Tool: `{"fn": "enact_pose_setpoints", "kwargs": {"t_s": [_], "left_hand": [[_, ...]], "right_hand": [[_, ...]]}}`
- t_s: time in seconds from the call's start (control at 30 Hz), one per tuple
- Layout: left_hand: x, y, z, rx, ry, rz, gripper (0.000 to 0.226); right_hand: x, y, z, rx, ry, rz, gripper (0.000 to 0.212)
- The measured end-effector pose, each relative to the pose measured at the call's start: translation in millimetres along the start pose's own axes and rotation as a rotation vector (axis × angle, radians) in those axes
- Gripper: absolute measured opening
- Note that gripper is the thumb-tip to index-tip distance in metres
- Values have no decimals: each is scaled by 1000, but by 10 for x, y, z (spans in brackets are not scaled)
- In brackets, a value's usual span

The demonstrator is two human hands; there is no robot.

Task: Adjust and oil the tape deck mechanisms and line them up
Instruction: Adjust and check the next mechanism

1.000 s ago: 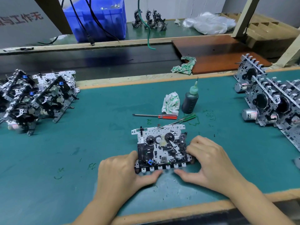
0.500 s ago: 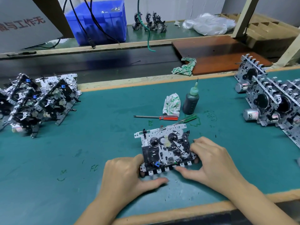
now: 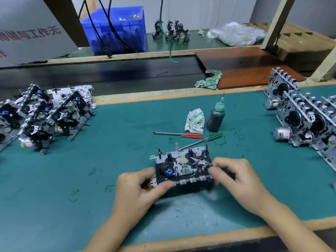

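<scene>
I read red Chinese characters on the white sign board (image 3: 27, 33) at upper left: "与工作无" is legible, with a cut-off character ahead of it (a second line below shows only a fragment at the frame edge). On the green bench mat (image 3: 127, 124) I read handwritten "FC" in green marker near my left hand (image 3: 135, 190). Other scribbles and the motor labels are illegible.

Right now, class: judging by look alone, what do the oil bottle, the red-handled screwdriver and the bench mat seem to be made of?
Oil bottle: probably soft plastic, dark grey and dull, with a pale green nozzle cap.
Red-handled screwdriver: glossy, likely plastic handle; thin grey shaft, apparently steel.
Bench mat: seemingly rubber or vinyl, matte teal, with scuffs and pen marks.
</scene>
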State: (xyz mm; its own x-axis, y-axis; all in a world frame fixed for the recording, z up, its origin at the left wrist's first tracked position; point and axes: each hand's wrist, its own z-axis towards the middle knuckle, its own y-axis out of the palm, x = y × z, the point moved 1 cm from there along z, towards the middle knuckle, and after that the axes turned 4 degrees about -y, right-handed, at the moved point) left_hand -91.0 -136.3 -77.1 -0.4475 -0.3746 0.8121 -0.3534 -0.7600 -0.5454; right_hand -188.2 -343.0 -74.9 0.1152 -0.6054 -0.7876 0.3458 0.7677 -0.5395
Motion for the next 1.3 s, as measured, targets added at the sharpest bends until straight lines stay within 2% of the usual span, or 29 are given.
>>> {"fn": "enact_pose_setpoints", "kwargs": {"t_s": [0.07, 0.17, 0.27, 0.33, 0.47, 0.53, 0.6, 0.67, 0.73, 0.8, 0.9, 1.07, 1.3], "left_hand": [[43, -26, 45, 40, -73, -175, 55], [69, -75, 180, 77, -200, -283, 67], [32, -104, 261, -8, -284, -229, 72], [9, -108, 279, -38, -299, -202, 74], [34, -144, 261, -62, -295, -39, 76], [51, -176, 226, 66, -254, 203, 73], [117, -222, 201, 247, -168, 373, 60], [194, -234, 212, 281, -39, 265, 39], [267, -210, 250, 192, 54, 105, 25], [326, -147, 298, 94, 101, 56, 21], [369, -50, 360, 36, 123, 5, 10], [326, 7, 383, 28, 105, -106, 5], [358, 42, 398, 5, 141, -72, 10]], "right_hand": [[-76, 0, 84, 39, 78, 90, 46], [-155, 21, 204, 49, 162, 83, 61], [-161, 95, 263, 75, 255, 86, 69], [-152, 125, 286, 92, 290, 100, 68], [-151, 79, 304, 8, 301, 115, 76], [-166, 37, 311, -43, 274, 22, 74], [-159, -19, 308, -23, 210, -220, 73], [-150, -93, 315, 18, 116, -366, 60], [-155, -106, 337, -105, 57, -228, 37], [-132, -39, 350, -221, 43, -101, 37], [-72, 44, 360, -131, 64, 41, 34], [-30, 67, 375, -123, 87, 243, 33], [-41, 97, 387, -71, 87, 306, 29]]}}
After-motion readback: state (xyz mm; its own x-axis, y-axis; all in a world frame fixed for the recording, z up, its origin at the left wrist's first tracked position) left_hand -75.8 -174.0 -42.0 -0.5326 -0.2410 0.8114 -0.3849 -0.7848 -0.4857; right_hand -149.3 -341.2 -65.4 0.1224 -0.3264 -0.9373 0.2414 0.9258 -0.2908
